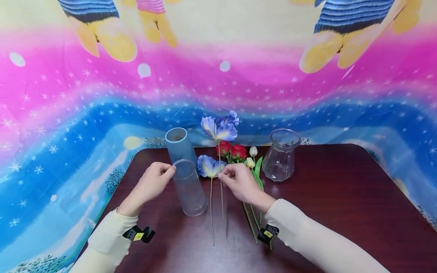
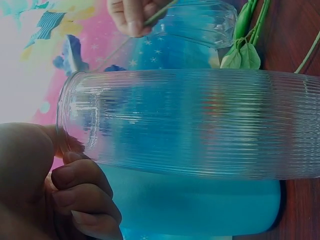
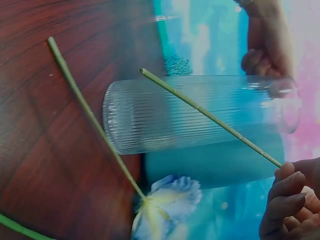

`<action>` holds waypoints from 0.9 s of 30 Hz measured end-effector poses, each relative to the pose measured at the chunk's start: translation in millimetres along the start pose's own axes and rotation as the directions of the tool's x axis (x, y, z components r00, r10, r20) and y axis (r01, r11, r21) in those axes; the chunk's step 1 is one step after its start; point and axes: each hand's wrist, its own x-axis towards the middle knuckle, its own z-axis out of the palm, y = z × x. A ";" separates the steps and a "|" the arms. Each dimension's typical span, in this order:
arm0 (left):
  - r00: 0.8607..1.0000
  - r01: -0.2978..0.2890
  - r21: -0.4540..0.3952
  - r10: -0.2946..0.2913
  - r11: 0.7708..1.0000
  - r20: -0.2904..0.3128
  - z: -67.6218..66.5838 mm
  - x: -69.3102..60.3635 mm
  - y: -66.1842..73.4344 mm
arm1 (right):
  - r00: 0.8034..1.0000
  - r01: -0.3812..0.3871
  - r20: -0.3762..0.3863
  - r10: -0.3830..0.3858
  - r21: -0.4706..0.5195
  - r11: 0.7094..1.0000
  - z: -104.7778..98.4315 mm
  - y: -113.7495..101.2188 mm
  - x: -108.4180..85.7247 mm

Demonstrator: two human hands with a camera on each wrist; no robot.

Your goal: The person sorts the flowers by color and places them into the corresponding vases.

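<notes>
My left hand [image 1: 155, 182] pinches the rim of a clear ribbed glass vase [image 1: 191, 193], which stands on the table; in the left wrist view thumb and fingers hold the vase [image 2: 190, 122] at its mouth. My right hand [image 1: 242, 184] pinches the green stem of a blue-purple flower [image 1: 220, 127], bloom up. In the right wrist view the stem [image 3: 210, 116] points its cut end across the front of the vase, held by the right fingers. A second blue flower [image 1: 209, 167] lies on the table between the vase and my right hand.
Behind the ribbed vase stands a blue vase [image 1: 179, 146]. Red roses [image 1: 238, 151] and white tulips [image 1: 250, 163] lie on the table, partly behind my right hand. A clear faceted vase [image 1: 280, 161] stands at the back right. A patterned cloth [image 1: 218, 79] hangs behind the table.
</notes>
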 end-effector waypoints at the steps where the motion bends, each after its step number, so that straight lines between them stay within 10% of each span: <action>1: 1.000 0.003 -0.002 -0.003 1.000 -0.002 0.5 0.3 -0.1 | 1.000 0.007 -0.003 -0.007 0.003 1.000 -1.0 -1.7 0.2; 27: 1.000 -0.006 -0.015 0.006 1.000 -0.002 2.0 0.6 -1.7 | 0.983 0.162 -0.085 -0.164 -0.022 0.986 -30.1 -56.2 11.7</action>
